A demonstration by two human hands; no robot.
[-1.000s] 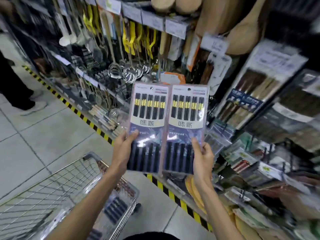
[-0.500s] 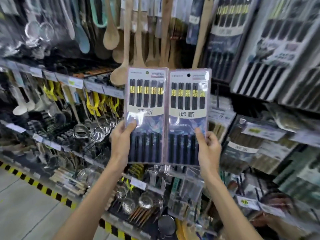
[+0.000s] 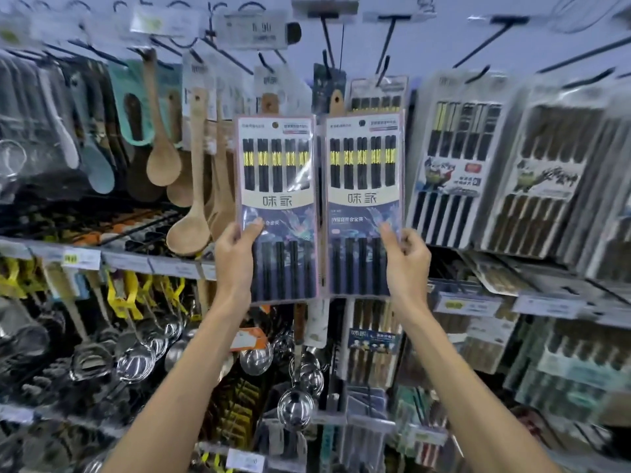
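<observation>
Head view: holding up two matching packs of black chopsticks side by side, upright, with their inner edges almost meeting. Gripping the left chopstick pack [image 3: 278,186] with the left hand [image 3: 235,257] at its lower left edge, pressing the thumb on the printed front and hiding the other fingers behind the card. Pinching the right chopstick pack [image 3: 363,186] with the right hand [image 3: 406,264] at its lower right edge, laying the thumb on the front and curling the fingers [image 3: 411,238] round the side. Holding both packs in the air, touching nothing but the hands, just in front of the hanging chopstick packs [image 3: 454,158] and below the black display hooks [image 3: 386,39]. Facing wooden spoons [image 3: 189,230] dangling to the left, steel ladles [image 3: 295,409] lower down, and a shelf rail [image 3: 126,259] carrying price tags.

Probably comparing the two packs, or lifting them toward the hooks.

Gripping so low on tall, glossy cards, and so risking a pack tipping forward or sliding out of the pinch, especially on loosening one thumb. Aiming a small hang hole at a thin hook with a single hand each, and so risking missing it, bending the card or tearing the hole. Pushing in close to crowded pegs, and so risking knocking a neighbouring pack loose or setting the spoons swinging.
</observation>
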